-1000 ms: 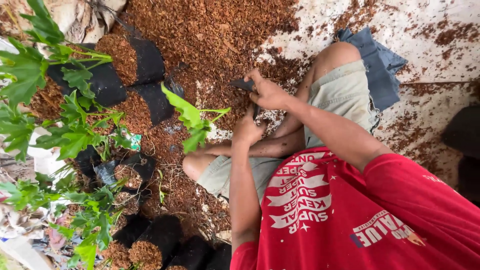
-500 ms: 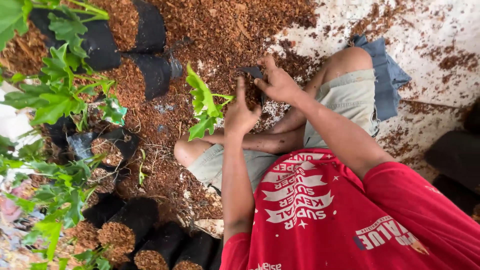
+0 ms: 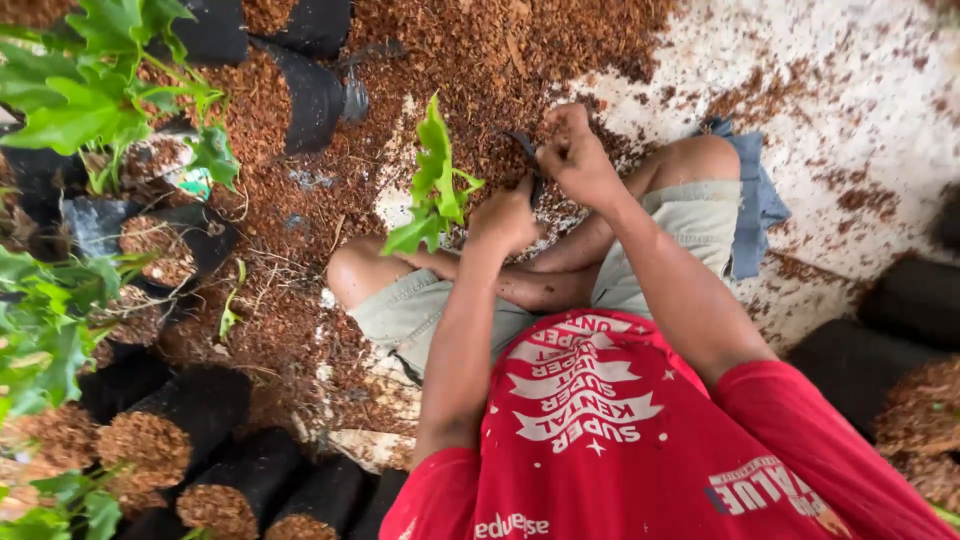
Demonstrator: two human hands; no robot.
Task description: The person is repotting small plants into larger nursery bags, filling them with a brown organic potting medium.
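We sit cross-legged on the floor (image 3: 880, 120), which is pale and strewn w/ brown flecks, and we take the seedling (image 3: 432, 185) as our landmark: a small green plant w/ lobed leaves, upright, just beside our bent knee.

Our left hand (image 3: 505, 218) sits immediately right of the seedling, fingers clenched; it seems to grip the edge of the black grow bag (image 3: 527, 160), but the contact is mostly hidden, so we can't tell for sure. Our right hand (image 3: 578, 155) is a bit further right of the seedling and slightly above the left hand in the view, fingers curled and pinching the bag's upper rim. The bag itself shows only as a thin dark strip between the two hands, over the brown husk pile (image 3: 470, 60) that spreads up and away behind the seedling.

Left of the seedling, well apart, lie filled black bags (image 3: 310, 95) on their sides, husk showing at their mouths, w/ bigger leafy plants (image 3: 80, 100) beyond them. Below-left of the seedling, nearer us, a row of more filled bags (image 3: 170, 430) lies close together. Right of the seedling, past our shorts (image 3: 680, 215) and a blue cloth (image 3: 755, 200), more dark bags (image 3: 860, 350) sit at the edge of view.
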